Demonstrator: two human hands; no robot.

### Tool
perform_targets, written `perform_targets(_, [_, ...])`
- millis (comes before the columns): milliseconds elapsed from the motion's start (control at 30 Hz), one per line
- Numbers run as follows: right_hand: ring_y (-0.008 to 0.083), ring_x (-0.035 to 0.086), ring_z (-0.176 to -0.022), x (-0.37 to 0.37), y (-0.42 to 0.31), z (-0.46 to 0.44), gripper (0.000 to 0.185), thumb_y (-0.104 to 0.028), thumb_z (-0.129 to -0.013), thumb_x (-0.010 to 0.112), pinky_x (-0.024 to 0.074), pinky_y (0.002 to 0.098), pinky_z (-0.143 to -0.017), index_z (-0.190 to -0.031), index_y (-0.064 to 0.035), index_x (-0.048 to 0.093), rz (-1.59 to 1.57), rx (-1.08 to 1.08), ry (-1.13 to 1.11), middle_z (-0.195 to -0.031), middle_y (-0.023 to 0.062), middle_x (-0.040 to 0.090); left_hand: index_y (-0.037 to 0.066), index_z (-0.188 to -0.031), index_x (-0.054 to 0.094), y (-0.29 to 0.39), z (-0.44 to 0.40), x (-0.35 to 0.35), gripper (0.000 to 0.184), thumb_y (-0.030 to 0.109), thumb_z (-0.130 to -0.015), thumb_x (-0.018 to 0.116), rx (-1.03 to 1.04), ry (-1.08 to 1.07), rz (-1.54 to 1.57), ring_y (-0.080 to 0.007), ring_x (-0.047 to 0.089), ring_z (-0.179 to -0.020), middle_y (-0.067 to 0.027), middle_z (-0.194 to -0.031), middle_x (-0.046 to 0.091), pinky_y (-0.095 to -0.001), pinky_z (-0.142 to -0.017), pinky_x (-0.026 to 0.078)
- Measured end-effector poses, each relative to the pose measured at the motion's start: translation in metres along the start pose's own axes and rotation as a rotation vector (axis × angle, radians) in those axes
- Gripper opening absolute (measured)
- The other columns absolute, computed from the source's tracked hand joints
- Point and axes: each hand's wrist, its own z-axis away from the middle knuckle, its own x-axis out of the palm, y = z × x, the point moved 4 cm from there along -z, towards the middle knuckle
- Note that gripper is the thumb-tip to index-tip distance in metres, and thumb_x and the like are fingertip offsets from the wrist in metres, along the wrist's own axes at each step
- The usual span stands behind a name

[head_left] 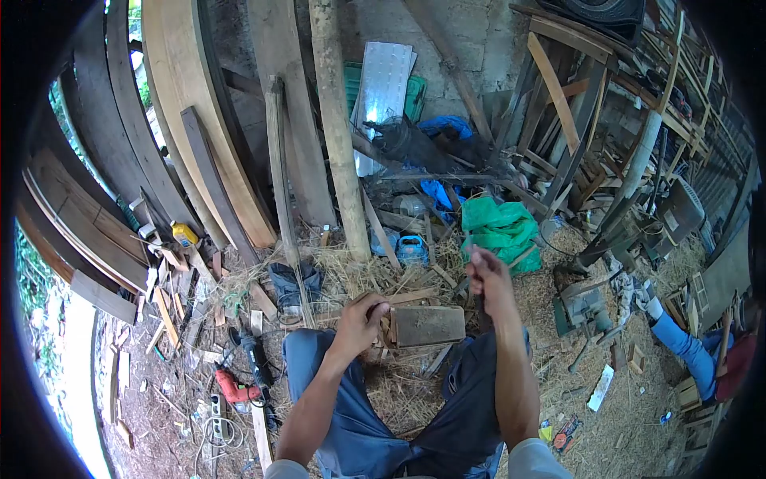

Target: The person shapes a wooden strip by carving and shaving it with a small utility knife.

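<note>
My left hand [363,322] is closed at the left end of a small wooden block or box [429,326], which lies between my knees. Its fingers are curled, and what they grip is too small to make out. My right hand [489,279] is raised to the right of the block, with its fingers wrapped round a thin tool whose pale tip shows above them, in front of a green plastic sheet [501,227]. The tool's kind cannot be made out.
On the floor at the left lie a red power tool [236,386], a dark power tool [255,359] and a power strip [218,415]. Long boards [199,120] lean at the back left. A metal machine [586,307] stands right. Another person's blue-clad leg [685,343] is at the far right.
</note>
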Motion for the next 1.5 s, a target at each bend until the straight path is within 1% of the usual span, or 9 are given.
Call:
perform_targets(67, [0.0039,0.038,-0.047,0.021,0.007,0.009,0.019,-0.02,-0.091,0.061,0.0286,0.0192,-0.041,-0.102,-0.005,0.059,0.036,-0.006,-0.043,-0.07,-0.0001,0.055,-0.001,-0.09,0.061,0.003,-0.002,0.004,0.008,0.006,-0.086,0.062,-0.116,0.023,-0.023,-0.0192,0.056,-0.065,-0.0098,-0.075,0.059,-0.0303,-0.062,0.044])
perform_targets(233, [0.0049,0.043,-0.05,0.069,0.044,0.021,0.016,-0.018,-0.091,0.06,0.0306,0.0191,-0.042,-0.096,-0.0026,0.059,0.198,0.112,-0.409,-0.07,0.0014,0.057,0.001,-0.094,0.062,-0.008,-0.003,0.017,0.013,0.012,-0.087,0.063,-0.159,0.003,0.1,-0.0171,0.058,-0.066,-0.0116,-0.078,0.063,-0.0297,-0.063,0.045])
perform_targets(600, [0.0043,0.041,-0.048,0.05,0.032,0.013,0.015,-0.014,-0.089,0.063,0.0299,0.0205,-0.041,-0.086,0.0003,0.059,0.152,0.144,-0.301,-0.07,0.0019,0.058,-0.001,-0.09,0.062,0.008,0.0,0.014,0.011,0.011,-0.089,0.06,-0.191,-0.116,0.219,-0.0102,0.053,-0.07,-0.0048,-0.075,0.06,-0.0262,-0.065,0.042])
perform_targets(800, [0.0037,0.038,-0.047,0.002,0.004,-0.009,0.013,-0.015,-0.088,0.063,0.0281,0.0195,-0.041,-0.087,-0.0023,0.06,0.06,0.04,-0.073,-0.07,0.0002,0.056,0.001,-0.091,0.062,-0.012,0.011,0.012,0.013,0.013,-0.088,0.062,-0.107,-0.097,0.235,-0.0166,0.056,-0.069,-0.0078,-0.075,0.062,-0.0304,-0.065,0.044])
perform_targets(1000, [0.0055,0.043,-0.051,0.036,0.041,0.007,0.01,-0.011,-0.087,0.062,0.031,0.0211,-0.043,-0.091,-0.0025,0.061,0.101,0.157,-0.214,-0.072,0.002,0.057,0.001,-0.09,0.062,0.001,0.005,0.008,0.01,0.01,-0.086,0.062,-0.161,-0.121,0.134,-0.017,0.052,-0.064,-0.0085,-0.073,0.06,-0.0307,-0.063,0.043])
perform_targets(1100, [0.0052,0.04,-0.05,0.02,0.034,-0.006,0.009,-0.012,-0.089,0.059,0.0294,0.02,-0.043,-0.089,-0.0032,0.061,0.029,0.095,-0.074,-0.071,0.001,0.056,-0.001,-0.089,0.063,-0.013,0.009,0.004,0.008,0.006,-0.087,0.061,-0.201,-0.154,0.123,-0.0161,0.06,-0.076,-0.0084,-0.081,0.065,-0.0301,-0.07,0.046])
perform_targets(1200, [0.0048,0.038,-0.049,-0.009,0.003,-0.014,0.011,-0.013,-0.09,0.058,0.0285,0.02,-0.042,-0.089,-0.0027,0.06,-0.004,0.073,-0.032,-0.071,0.0014,0.054,-0.001,-0.088,0.062,-0.014,0.009,-0.002,0.007,0.005,-0.087,0.06,-0.099,-0.149,0.144,-0.0182,0.06,-0.077,-0.0097,-0.081,0.064,-0.0315,-0.07,0.045])
perform_targets(1267, [0.0046,0.037,-0.049,-0.01,0.004,-0.01,0.014,-0.015,-0.09,0.06,0.0278,0.0199,-0.042,-0.09,-0.0015,0.058,-0.025,0.069,-0.031,-0.071,0.0022,0.054,-0.002,-0.089,0.061,-0.009,0.008,-0.005,0.008,0.004,-0.082,0.063,-0.05,-0.112,0.033,-0.0291,0.06,-0.072,-0.0137,-0.079,0.061,-0.0337,-0.067,0.045])
perform_targets(1500, [0.0061,0.039,-0.049,0.01,0.033,-0.005,0.005,-0.006,-0.089,0.056,0.0287,0.0222,-0.041,-0.091,-0.001,0.056,0.027,0.19,-0.125,-0.073,0.0039,0.055,-0.002,-0.089,0.061,0.0,0.005,-0.006,0.009,0.002,-0.081,0.063,-0.025,-0.115,0.047,-0.0312,0.06,-0.074,-0.0145,-0.08,0.062,-0.0342,-0.068,0.046])
